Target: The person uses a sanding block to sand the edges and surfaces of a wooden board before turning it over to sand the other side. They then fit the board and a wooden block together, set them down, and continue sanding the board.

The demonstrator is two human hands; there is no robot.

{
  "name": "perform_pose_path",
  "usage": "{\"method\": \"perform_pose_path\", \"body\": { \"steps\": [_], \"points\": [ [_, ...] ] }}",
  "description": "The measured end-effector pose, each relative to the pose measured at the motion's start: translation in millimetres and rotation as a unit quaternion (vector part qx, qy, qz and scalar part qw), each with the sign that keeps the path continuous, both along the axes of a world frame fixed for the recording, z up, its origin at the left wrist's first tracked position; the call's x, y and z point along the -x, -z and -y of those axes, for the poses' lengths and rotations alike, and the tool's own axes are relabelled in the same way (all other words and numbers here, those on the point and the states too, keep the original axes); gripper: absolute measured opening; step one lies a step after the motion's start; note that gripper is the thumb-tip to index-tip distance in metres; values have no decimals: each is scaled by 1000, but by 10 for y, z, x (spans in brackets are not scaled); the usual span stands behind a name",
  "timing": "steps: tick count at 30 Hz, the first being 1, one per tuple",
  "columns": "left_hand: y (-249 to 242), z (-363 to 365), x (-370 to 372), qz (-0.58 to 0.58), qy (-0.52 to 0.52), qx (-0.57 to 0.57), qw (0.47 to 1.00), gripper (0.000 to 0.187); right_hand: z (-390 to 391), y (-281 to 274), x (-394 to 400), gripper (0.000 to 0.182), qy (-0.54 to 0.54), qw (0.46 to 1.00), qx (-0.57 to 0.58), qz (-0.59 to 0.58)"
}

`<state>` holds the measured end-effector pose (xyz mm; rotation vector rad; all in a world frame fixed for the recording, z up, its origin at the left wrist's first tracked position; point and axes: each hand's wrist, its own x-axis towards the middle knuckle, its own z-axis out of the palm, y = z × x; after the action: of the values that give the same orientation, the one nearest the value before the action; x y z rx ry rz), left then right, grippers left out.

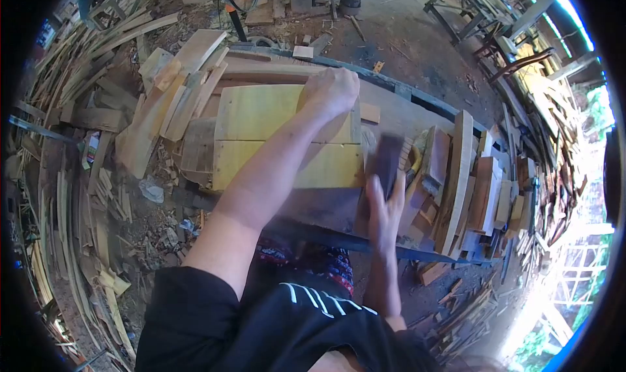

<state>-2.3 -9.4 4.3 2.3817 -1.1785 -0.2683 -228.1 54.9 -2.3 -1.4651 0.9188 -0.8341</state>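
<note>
A pale yellow wooden box or panel [261, 163] made of two boards lies on the workbench in front of me, with small dark nail marks near its ends. My left hand [331, 90] is closed in a fist over the panel's far right corner. Whatever its fingers hold is hidden from this angle. To the right of the panel, my right hand [387, 206] grips a dark block [388, 160], slightly blurred, which looks like wood. That block stands upright from the hand, just off the panel's right edge.
Cut boards [176, 101] are piled left of the panel. Several upright wood blocks [462, 183] line the bench's right side, near a yellow curved handle [414, 160]. A small wood offcut [370, 113] lies beside the panel. Scrap strips [72, 241] cover the floor.
</note>
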Motion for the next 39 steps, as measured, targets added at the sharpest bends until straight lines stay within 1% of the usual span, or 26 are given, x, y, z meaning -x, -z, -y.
{"method": "perform_pose_path", "body": {
  "steps": [1,2,3,5,6,7,9,11,12,13,17,18,19,21,22,23,25,27,28,29,33,34,35,37,38,39],
  "points": [
    [-15,19,-18,-4,-3,5,1000,44,-191,-40,105,42,7,1000,-24,14],
    [-22,11,-1,-11,-4,-3,1000,44,-228,163,233,42,-4,997,70,-25],
    [-19,-6,5,-14,-4,-12,1000,45,-184,118,195,42,-8,997,69,-29],
    [13,-9,0,-19,-7,-19,1000,45,-46,-41,-8,39,0,1000,-10,27],
    [-1,11,2,-20,-10,-17,1000,45,118,-71,-116,38,4,1000,15,-1],
    [2,12,11,-16,-6,-18,1000,45,275,-45,-178,37,-8,1000,15,1],
    [21,17,-31,-42,-9,-27,999,47,264,29,-167,38,22,999,25,7],
    [-37,-30,16,-24,-2,-12,1000,46,-32,24,59,42,-6,1000,-19,10],
    [-63,-27,23,-10,-2,-3,1000,45,-158,28,78,44,7,998,65,4],
    [-73,3,6,-12,-6,3,1000,45,-233,-3,127,45,-6,1000,-21,2],
    [-1,16,-14,-25,-4,-29,999,46,222,-28,-144,41,-11,999,37,-8],
    [10,33,-23,-25,-3,-28,999,46,353,13,-188,39,-22,999,-21,-24],
    [61,50,-31,-22,1,-26,999,46,314,44,-140,39,-19,999,-19,-21],
    [161,105,-86,-17,0,-2,1000,45,88,77,-7,40,-11,999,46,-3],
    [20,21,-18,0,0,0,1000,45,-102,10,91,41,-1,1000,19,5],
    [-15,17,-21,-7,-6,1,1000,45,-199,166,216,43,-12,999,46,-3],
    [-9,-3,-6,-32,-14,-3,999,44,-183,188,181,39,-6,999,27,-36],
    [-20,12,2,-30,-6,-18,999,44,55,-8,-39,39,3,997,48,-54],
    [-23,12,11,-29,-14,-15,999,44,222,54,-117,41,-6,999,36,-31],
    [-30,5,17,-27,-23,-11,999,44,284,14,-139,40,-7,999,-5,-37],
    [-43,28,-14,-19,-21,-3,1000,44,-132,136,92,42,29,989,144,8],
    [-37,29,-21,-30,-12,-18,999,47,-203,143,134,41,18,993,112,4],
    [-19,10,-19,-39,-1,-37,999,50,-164,152,122,41,19,994,108,3],
    [38,19,-39,-34,0,-38,999,50,75,-11,-54,42,2,997,81,-7],
    [42,31,-36,-28,-1,-31,999,50,239,-32,-140,42,-4,996,91,-21],
    [25,18,-17,-22,4,-31,999,50,369,-45,-162,42,-31,999,23,-29]
  ]
}}
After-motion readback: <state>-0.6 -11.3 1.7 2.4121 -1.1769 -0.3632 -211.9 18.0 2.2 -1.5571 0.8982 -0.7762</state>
